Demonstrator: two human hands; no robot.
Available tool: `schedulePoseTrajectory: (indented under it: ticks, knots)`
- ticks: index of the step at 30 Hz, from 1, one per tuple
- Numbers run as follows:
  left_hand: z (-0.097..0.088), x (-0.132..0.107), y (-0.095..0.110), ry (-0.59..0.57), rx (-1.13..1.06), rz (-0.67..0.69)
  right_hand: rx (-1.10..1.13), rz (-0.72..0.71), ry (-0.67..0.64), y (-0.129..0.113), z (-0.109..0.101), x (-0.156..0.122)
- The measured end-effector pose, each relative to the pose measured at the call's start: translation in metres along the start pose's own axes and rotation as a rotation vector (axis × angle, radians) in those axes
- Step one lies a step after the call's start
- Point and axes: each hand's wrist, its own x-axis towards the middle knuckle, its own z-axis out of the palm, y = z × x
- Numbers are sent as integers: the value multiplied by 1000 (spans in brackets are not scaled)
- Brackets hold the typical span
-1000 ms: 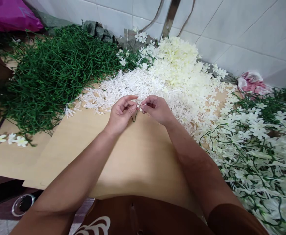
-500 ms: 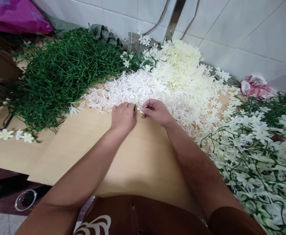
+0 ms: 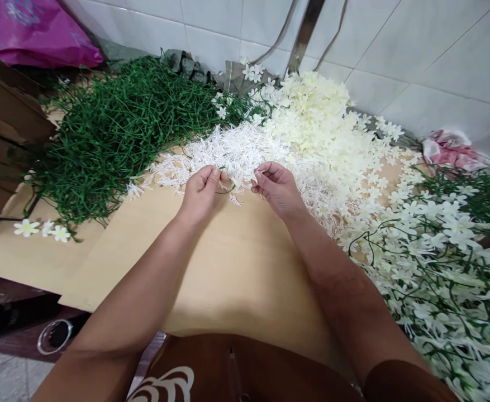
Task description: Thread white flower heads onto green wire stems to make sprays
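Observation:
My left hand [image 3: 201, 192] is closed in a pinch on a thin green stem [image 3: 226, 190] that curves out to the right of its fingers. My right hand [image 3: 276, 187] is pinched on a small white piece at its fingertips, just right of the stem. Both hands hover at the near edge of a heap of white spiky flower centres [image 3: 228, 151] on a light wooden board [image 3: 228, 268]. Behind that heap lies a mound of cream petals [image 3: 315, 123].
A big tangle of green stems [image 3: 114, 128] fills the left. Finished stems with white flowers [image 3: 446, 245] pile up on the right. Three loose flowers [image 3: 39, 229] lie at the left edge. A purple bag [image 3: 31, 33], a cardboard box [image 3: 1, 139] and a tiled wall [image 3: 416, 50] surround the board.
Both hands dipped to the edge of the white heap, then rose a little. The left hand turned from palm-down to a pinch with the stem showing; the view shifted slightly.

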Motion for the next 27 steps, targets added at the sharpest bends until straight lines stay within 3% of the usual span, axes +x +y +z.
schedulePoseTrajectory:
  ticks: [5, 12, 21, 27]
  knots:
    - [4, 0, 0, -156, -344, -179, -16, -36, 5, -3, 7, -2]
    - [19, -6, 6, -246, -526, -399, -4, 3, -46, 7, 12, -4]
    - [23, -7, 7, -184, -532, -476, -55, 12, -96, 9, 11, -6]
    - [24, -6, 6, -206, -543, -447, -24, 48, -37, 9, 12, -6]
